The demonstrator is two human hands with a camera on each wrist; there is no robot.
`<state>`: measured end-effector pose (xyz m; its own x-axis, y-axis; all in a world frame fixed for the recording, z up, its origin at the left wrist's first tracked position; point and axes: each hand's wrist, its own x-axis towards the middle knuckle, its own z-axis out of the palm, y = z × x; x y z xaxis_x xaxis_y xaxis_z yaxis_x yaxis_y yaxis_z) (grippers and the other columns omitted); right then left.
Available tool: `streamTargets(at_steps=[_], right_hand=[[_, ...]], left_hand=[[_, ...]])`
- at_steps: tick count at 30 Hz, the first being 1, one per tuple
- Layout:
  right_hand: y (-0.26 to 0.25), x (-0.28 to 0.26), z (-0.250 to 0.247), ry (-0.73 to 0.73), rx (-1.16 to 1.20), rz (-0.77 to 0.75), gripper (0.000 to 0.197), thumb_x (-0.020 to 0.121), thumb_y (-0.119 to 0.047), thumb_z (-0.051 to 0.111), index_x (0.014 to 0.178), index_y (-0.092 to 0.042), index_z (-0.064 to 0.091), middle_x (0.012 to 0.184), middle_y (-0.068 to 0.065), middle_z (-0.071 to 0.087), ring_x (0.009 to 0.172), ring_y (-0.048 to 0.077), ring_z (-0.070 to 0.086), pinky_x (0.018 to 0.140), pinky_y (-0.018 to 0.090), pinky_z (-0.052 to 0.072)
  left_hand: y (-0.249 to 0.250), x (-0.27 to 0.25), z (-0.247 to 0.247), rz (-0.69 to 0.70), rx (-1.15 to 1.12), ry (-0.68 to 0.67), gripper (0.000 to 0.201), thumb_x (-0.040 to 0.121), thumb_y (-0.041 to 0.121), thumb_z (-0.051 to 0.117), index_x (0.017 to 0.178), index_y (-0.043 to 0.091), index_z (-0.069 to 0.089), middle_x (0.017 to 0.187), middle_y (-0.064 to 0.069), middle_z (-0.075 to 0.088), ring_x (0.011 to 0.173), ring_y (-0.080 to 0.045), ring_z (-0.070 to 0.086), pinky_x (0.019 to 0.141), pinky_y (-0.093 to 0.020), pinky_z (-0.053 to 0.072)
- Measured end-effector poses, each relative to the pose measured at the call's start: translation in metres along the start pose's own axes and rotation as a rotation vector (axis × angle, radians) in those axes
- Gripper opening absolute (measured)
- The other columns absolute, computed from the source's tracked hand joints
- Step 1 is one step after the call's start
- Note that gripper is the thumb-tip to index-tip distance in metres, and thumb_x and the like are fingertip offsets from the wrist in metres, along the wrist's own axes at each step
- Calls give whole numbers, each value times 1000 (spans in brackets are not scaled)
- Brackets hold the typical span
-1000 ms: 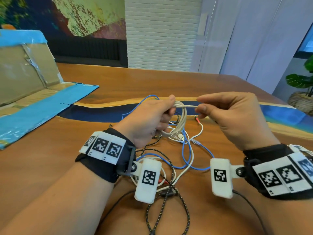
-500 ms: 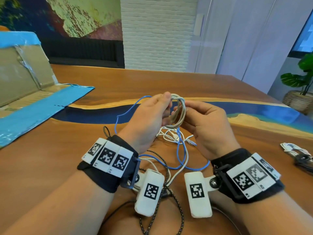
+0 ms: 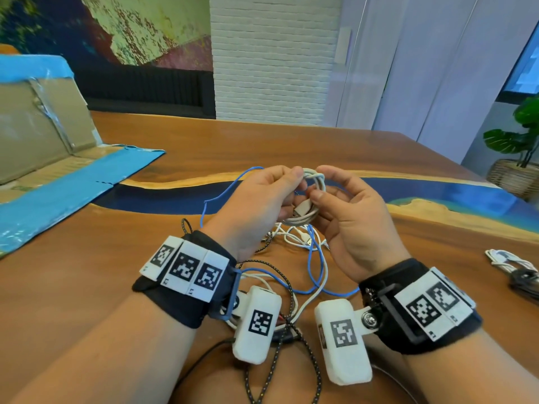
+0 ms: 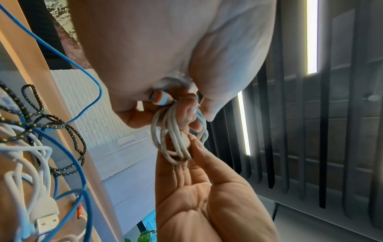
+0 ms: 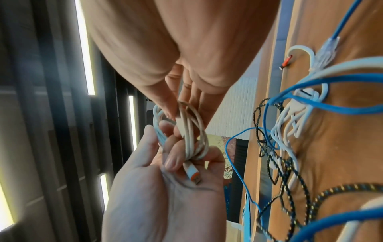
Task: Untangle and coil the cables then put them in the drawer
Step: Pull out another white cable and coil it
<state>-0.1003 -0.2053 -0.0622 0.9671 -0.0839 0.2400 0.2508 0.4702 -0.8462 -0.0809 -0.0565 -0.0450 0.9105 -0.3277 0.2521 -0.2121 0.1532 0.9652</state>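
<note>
A white cable coil (image 3: 314, 182) is held up over the wooden table (image 3: 87, 287) between both hands. My left hand (image 3: 280, 191) grips the coil's left side with curled fingers, and an orange-ringed plug (image 4: 159, 97) sticks out by its palm. My right hand (image 3: 323, 188) pinches the coil's other plug end (image 5: 180, 126) between thumb and fingertips. Below the hands lies a tangle of a blue cable (image 3: 318, 266), a black braided cable (image 3: 288, 290) and white cables (image 3: 294, 237).
A cardboard box with blue tape (image 3: 43, 135) lies open at the left. A small bundle of coiled white and black cable (image 3: 510, 266) sits at the table's right edge. A potted plant (image 3: 519, 153) stands beyond the table's right corner.
My right hand, which held a strand stretched out to the right, has come in to the coil and now pinches the plug end against it. The left hand keeps its grip.
</note>
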Motion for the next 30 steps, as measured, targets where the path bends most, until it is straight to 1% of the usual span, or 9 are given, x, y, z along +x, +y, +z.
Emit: streamTargets(at_steps=[3,6,8,10,12,18,21,27,30], right_hand=[[4,1,1,35,62,22,23,93,11,57,108,-4,64,92,19,75,76,28,74,62,34,61],[2,0,0,75,51,19,18,93,12,57,101,-3,64,84,17,75,71,26,75,58,33,60],[1,2,-4,85,-141,-51,18,90,11,64,100,-4,66,85,16,76,75,28,76,63,35,62],[1,3,-6,70,-376,-114,18,88,7,70,98,-8,67,86,15,77,75,30,75,65,40,63],[1,3,-7,61,-442,-108,18,88,4,72,96,-10,65,84,15,77,71,29,74,62,40,62],[2,5,-9,121,-258,-75,18,87,8,69,93,-8,65,83,14,75,74,30,71,68,41,62],[1,5,-6,134,-173,-53,18,88,9,67,95,-8,64,84,14,73,71,27,69,68,38,61],[-1,4,0,53,34,71,18,97,5,55,101,-11,61,74,9,70,64,23,67,63,35,60],[0,3,2,38,79,95,18,98,4,53,103,-11,61,72,9,70,65,23,68,66,37,62]], left_hand=[[-2,0,0,-25,-18,-8,18,107,10,47,101,3,63,55,10,49,51,-4,43,51,-16,37],[-3,0,2,-51,-56,-7,24,102,-2,43,115,-3,63,58,6,52,55,-10,41,52,-20,35],[-4,1,0,-51,-55,8,29,101,-3,41,122,0,62,61,1,44,55,-12,39,53,-23,34],[-4,3,-3,-34,-42,29,28,102,-2,41,119,2,63,65,0,37,58,-12,36,54,-24,31],[-4,3,-4,-28,-44,38,27,103,0,41,117,4,64,66,1,36,60,-12,34,54,-24,30],[-4,3,1,-65,-126,36,35,95,-8,38,118,0,64,62,0,39,59,-17,40,52,-22,38],[-1,2,0,-86,-217,25,39,93,-8,37,120,-2,64,63,-2,44,61,-17,45,56,-25,40],[1,3,-7,-57,-306,33,39,92,-5,43,116,2,72,73,-7,47,64,-16,52,61,-25,45],[0,3,-9,-55,-304,26,39,92,-4,43,116,3,73,74,-6,48,65,-15,52,63,-27,45]])
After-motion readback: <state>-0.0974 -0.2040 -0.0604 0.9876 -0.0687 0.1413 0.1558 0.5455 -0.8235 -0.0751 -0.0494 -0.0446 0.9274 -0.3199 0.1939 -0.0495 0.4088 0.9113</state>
